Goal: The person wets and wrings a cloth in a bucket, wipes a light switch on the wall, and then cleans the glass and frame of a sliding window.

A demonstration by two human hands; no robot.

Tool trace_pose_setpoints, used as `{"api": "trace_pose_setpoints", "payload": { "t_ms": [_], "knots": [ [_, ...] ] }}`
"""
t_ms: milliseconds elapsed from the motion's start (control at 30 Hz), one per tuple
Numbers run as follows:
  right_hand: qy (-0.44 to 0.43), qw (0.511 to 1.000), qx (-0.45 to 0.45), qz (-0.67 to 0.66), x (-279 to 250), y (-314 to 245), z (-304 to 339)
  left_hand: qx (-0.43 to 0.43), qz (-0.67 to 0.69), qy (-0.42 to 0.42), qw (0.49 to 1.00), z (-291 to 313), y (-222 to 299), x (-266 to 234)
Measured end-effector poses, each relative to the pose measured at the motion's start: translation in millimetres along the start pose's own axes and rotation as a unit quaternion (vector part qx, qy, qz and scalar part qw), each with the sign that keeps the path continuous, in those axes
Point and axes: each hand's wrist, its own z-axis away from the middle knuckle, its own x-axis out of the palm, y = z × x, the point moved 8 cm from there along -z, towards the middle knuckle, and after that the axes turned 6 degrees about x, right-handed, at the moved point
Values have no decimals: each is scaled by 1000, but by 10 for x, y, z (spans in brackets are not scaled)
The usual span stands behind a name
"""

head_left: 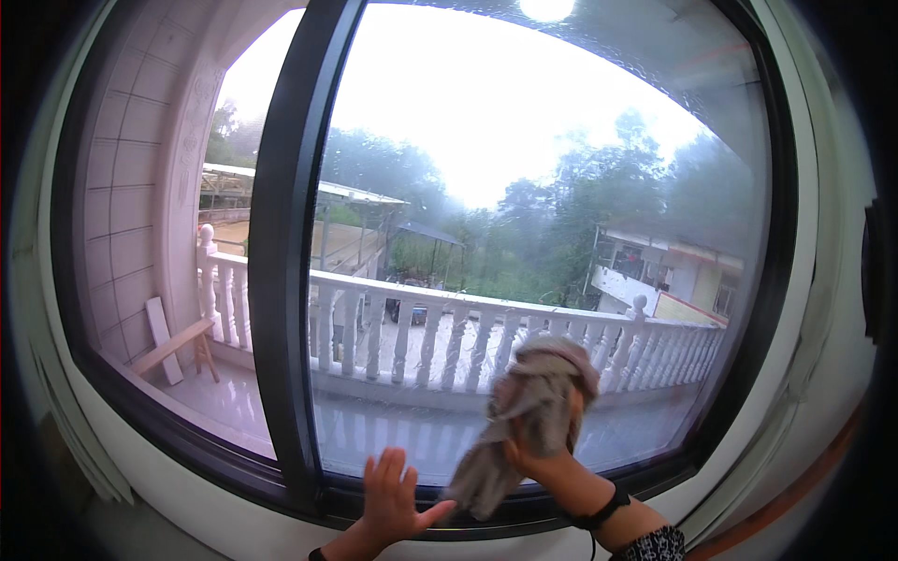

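My right hand (538, 453) is closed on a bunched greyish-pink cloth (547, 388), held up against the lower right part of the window pane (449, 252). One loose end of the cloth hangs down to the left, near the bottom of the frame. Most of the right fingers are hidden behind the folds. A black band circles that wrist. Lower and to the left, my left hand (393, 500) is raised with its fingers spread and holds nothing. It is in front of the lower window frame; whether it touches anything I cannot tell. The pane looks wet and streaky.
A dark upright window bar (290, 252) divides the window left of the pane. The dark sill frame (374, 510) runs along the bottom. Pale curtains (814, 309) hang at the sides. Beyond the glass are a white balustrade (449, 337) and a wooden bench (178, 346).
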Motion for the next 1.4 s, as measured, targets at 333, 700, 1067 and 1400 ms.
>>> {"api": "trace_pose_setpoints", "payload": {
  "t_ms": [333,700,1067,1400],
  "knots": [
    [-195,892,-275,-302,-478,-2608,-986,-208,396,238,862,-229,-609,-433],
    [-14,873,-487,-31,-758,-3073,-1434,-211,571,100,787,-620,-849,-1149],
    [284,863,-319,269,-2121,-3161,-4040,-117,-141,-77,980,-173,-970,-1125],
    [251,964,48,80,-3116,-1633,-4936,-162,-214,-131,954,-32,-1152,-1265]
  ]
}}
